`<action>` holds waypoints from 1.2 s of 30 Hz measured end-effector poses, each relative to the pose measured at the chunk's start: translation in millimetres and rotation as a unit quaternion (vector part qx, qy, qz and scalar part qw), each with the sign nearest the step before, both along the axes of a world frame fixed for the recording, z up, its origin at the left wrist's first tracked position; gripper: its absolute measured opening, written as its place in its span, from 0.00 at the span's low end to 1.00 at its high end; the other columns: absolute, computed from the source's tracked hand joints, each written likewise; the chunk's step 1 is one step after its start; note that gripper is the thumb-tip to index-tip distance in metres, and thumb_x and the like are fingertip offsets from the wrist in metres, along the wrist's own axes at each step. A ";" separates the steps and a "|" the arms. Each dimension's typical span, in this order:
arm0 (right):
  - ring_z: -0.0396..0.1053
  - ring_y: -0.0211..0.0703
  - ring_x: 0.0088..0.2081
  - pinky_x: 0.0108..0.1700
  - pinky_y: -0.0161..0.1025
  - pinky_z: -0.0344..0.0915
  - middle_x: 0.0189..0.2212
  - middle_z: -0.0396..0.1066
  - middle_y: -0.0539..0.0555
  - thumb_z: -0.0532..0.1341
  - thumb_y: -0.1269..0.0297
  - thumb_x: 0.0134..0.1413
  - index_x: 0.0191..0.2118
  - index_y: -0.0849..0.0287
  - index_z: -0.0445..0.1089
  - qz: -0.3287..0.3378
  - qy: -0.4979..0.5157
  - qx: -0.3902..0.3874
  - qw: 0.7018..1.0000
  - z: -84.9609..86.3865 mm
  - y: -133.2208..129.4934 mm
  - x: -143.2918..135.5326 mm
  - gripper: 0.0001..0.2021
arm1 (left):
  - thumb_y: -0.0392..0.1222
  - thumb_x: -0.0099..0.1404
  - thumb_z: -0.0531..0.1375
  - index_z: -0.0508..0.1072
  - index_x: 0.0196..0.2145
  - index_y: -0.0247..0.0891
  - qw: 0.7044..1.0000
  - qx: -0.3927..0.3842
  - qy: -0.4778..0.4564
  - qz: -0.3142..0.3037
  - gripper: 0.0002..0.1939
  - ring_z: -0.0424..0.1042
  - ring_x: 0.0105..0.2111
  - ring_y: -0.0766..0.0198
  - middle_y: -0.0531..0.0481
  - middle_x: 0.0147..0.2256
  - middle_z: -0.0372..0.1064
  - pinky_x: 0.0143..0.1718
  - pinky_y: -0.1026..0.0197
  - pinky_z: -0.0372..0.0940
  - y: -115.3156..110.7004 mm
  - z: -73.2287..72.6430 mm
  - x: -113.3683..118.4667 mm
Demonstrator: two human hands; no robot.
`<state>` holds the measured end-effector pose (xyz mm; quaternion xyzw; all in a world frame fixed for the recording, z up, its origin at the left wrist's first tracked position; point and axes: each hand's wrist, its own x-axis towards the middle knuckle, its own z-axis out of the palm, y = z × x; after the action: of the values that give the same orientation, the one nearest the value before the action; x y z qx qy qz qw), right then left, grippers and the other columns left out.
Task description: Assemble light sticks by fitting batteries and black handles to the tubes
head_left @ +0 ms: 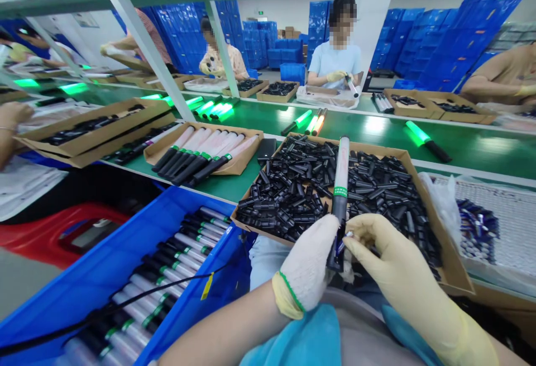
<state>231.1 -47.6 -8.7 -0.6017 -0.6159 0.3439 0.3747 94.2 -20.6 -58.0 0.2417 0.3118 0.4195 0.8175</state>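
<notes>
My left hand point(309, 262), in a white knit glove over a yellow one, is wrapped round the black handle of a light stick point(341, 173). The stick stands nearly upright, with a translucent tube above a green printed band. My right hand point(389, 254), in a yellow rubber glove, pinches a small blue battery point(343, 241) with a white end against the lower handle. How deep the battery sits in the handle is hidden by my fingers. Just beyond both hands, a cardboard tray point(419, 198) holds many loose black plastic parts point(288, 187).
A blue bin point(54, 304) of light sticks stands at lower left, a black cable point(159, 286) across it. A box of light sticks point(234, 167) and a tray of batteries point(519, 215) flank the parts. Lit sticks point(421, 134) lie on the green belt point(368, 137); co-workers sit beyond.
</notes>
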 end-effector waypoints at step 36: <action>0.71 0.43 0.38 0.43 0.40 0.67 0.38 0.72 0.55 0.56 0.73 0.58 0.50 0.62 0.68 0.109 -0.285 0.113 0.945 -23.3 96.6 -46.8 0.15 | 0.48 0.67 0.57 0.70 0.46 0.35 0.977 0.011 -0.011 0.215 0.15 0.65 0.19 0.69 0.51 0.27 0.68 0.23 0.62 0.65 42.8 44.7 -85.2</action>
<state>184.3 49.1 -32.1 -0.5574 -0.7938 0.1250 0.2086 9.0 22.1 -13.3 0.1734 0.3426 0.5914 0.7091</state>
